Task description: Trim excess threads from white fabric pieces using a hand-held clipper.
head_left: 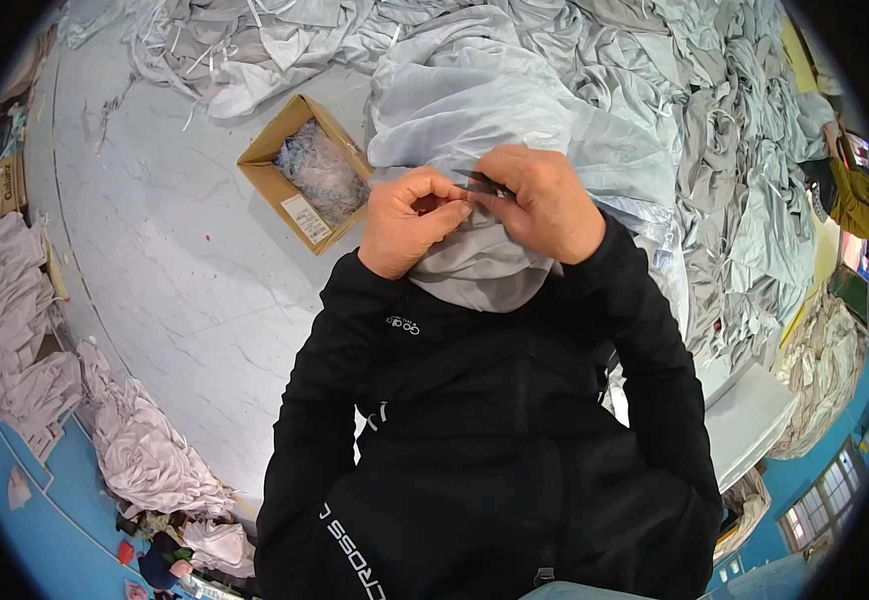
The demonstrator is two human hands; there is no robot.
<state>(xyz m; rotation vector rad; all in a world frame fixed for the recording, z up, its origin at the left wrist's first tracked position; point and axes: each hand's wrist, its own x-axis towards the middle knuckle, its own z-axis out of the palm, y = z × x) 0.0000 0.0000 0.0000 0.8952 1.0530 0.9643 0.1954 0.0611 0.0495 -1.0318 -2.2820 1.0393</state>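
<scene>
Light grey cloth (474,262) is bunched up against my chest and runs on over the table as a wide pale sheet (464,100). My left hand (412,218) pinches a bit of this cloth between thumb and forefinger. Close against those fingertips is my right hand (546,200), closed around small dark thread snips (478,182). The blades point left toward the pinched spot; the rest of the snips is covered by my fingers. Whether a thread lies between the blades is too small to tell.
An open cardboard box (352,150) of thread scraps and lint (319,170) stands left of the cloth on the marbled white table (174,260). Heaps of grey fabric (744,200) line the far and right sides. More fabric piles (144,430) lie beyond the table's left edge.
</scene>
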